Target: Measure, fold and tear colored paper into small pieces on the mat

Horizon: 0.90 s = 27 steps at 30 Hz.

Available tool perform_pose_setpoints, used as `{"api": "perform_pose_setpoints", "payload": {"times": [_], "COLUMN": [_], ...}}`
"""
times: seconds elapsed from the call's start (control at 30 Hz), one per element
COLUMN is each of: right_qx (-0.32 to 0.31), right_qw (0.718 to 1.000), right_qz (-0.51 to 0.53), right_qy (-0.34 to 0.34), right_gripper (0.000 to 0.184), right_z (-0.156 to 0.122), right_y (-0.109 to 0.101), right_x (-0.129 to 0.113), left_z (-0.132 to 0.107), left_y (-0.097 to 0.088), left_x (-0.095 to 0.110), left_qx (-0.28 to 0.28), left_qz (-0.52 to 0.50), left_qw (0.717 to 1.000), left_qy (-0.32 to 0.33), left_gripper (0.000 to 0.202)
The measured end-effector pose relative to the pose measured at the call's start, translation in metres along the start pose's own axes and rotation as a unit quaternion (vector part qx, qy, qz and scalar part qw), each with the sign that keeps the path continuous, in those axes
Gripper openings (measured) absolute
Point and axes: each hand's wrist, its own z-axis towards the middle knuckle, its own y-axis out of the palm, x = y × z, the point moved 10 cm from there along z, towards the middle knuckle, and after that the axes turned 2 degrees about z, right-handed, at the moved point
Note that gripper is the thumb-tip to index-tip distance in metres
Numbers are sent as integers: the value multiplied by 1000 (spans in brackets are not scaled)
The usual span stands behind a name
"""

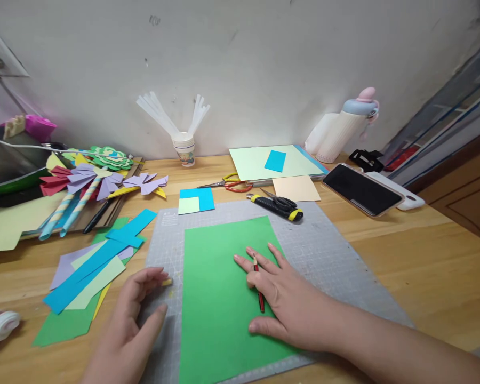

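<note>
A green paper sheet [220, 298] lies on a grey cutting mat [328, 256] in front of me. My right hand [280, 293] rests flat on the sheet, fingers spread, with a red pencil [259, 290] tucked between the fingers. My left hand [132, 314] sits at the mat's left edge, fingers loosely curled, touching a small yellow scrap [167, 281].
Blue, green and lilac paper strips [92, 272] lie left. Folded paper flowers [100, 184], scissors [280, 205], red-handled scissors [228, 184], a cup of straws [184, 146], a phone [362, 189], a bottle [356, 122] and paper sheets [264, 162] sit further back on the wooden table.
</note>
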Motion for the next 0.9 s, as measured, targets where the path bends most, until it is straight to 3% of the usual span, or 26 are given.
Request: {"api": "perform_pose_setpoints", "payload": {"times": [0.1, 0.2, 0.33, 0.47, 0.57, 0.73, 0.9], "right_qx": [-3, 4, 17, 37, 39, 53, 67], "right_qw": [1000, 1000, 1000, 999, 999, 998, 997], "right_qz": [-13, -22, -25, -20, -23, -29, -25], "right_qy": [-3, -6, -7, -14, -14, -21, -30], "right_gripper": [42, 40, 39, 37, 37, 37, 38], "right_z": [0, 0, -1, -2, -3, -4, -6], "right_y": [0, 0, -1, -4, -5, -5, -6], "right_x": [-2, -3, -3, -5, -5, -6, -5], "left_z": [-2, -6, -13, -21, -27, -34, -30], "left_y": [3, -2, 4, 6, 6, 7, 10], "left_x": [-3, 2, 17, 28, 31, 41, 43], "left_qx": [-13, 5, -9, -17, -32, -88, -113], "left_qz": [-11, -136, -361, -435, -428, -359, -311], "left_qw": [1000, 988, 916, 868, 869, 904, 918], "left_qy": [-18, -68, -176, -240, -246, -214, -217], "left_gripper": [44, 48, 41, 37, 34, 37, 36]}}
